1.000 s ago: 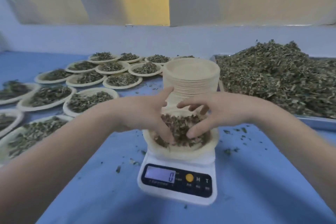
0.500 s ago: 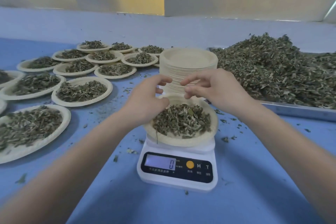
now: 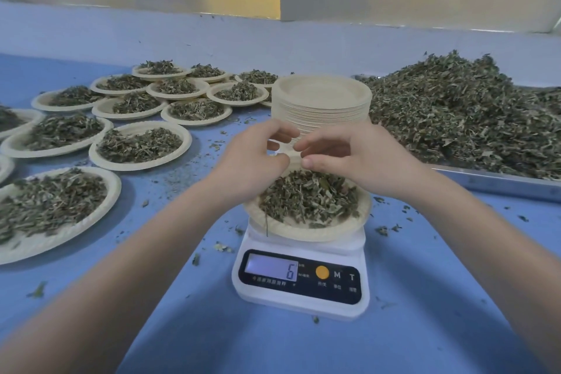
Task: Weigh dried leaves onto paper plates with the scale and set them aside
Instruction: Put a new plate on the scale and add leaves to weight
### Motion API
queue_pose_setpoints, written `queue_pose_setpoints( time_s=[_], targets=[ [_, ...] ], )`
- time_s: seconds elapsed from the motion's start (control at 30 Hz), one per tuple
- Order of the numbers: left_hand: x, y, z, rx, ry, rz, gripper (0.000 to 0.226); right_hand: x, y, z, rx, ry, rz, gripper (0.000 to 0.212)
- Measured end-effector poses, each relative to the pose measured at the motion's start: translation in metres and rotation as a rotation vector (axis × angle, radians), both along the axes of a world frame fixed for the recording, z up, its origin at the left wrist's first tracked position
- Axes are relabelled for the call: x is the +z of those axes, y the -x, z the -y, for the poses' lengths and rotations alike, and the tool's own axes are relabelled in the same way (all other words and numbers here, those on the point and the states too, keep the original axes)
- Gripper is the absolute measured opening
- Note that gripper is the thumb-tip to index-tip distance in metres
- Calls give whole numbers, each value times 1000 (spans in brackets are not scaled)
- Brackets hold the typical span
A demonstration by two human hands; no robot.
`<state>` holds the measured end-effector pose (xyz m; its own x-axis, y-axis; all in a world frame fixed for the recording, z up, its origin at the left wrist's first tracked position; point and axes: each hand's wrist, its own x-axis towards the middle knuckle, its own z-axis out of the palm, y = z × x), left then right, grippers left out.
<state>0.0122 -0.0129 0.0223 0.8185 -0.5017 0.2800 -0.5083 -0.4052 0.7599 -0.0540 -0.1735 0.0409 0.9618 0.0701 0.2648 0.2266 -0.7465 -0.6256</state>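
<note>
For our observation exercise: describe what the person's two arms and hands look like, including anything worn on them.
Both forearms are bare as far as the picture shows: no sleeves, gloves, watch or rings. The left hand and right hand have short, unpainted nails on the fingers.

Soft even light, wide-angle edge distortion

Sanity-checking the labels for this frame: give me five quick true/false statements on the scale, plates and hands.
1. The scale display shows 6. True.
2. The plate on the scale is empty. False: it holds dried leaves.
3. The stack of empty plates stands behind the scale. True.
4. The loose leaf pile lies on the left. False: it is on the right, in a metal tray; filled plates are on the left.
5. Both hands, left and right, hover above the plate. True.
</note>
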Motion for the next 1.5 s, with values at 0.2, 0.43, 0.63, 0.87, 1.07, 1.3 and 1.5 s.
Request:
queue_pose_setpoints(
  time_s=[0.2,0.43,0.63,0.87,1.07,1.3,1.5],
  targets=[
    [9,5,16,-46,14,64,38,5,6,14,-39,-10,10,19],
    [50,8,112,-266,-249,285,38,18,17,72,-192,36,38,21],
    [48,-1,205,-429,-557,373,39,15,20,169,-380,150,-75,18],
    [21,-35,269,-399,-1077,200,49,-14,-22,218,-364,468,-526,68],
    [4,-47,276,-362,-1017,46,11,-32,-48,203,-282,391,-425,18],
    [17,-34,254,-209,-696,-58,31,-21,-34,194,-407,-248,-260,7],
    [64,-12,208,-198,-463,-15,25,18,-8,163,-374,-396,-69,14]
  ],
)
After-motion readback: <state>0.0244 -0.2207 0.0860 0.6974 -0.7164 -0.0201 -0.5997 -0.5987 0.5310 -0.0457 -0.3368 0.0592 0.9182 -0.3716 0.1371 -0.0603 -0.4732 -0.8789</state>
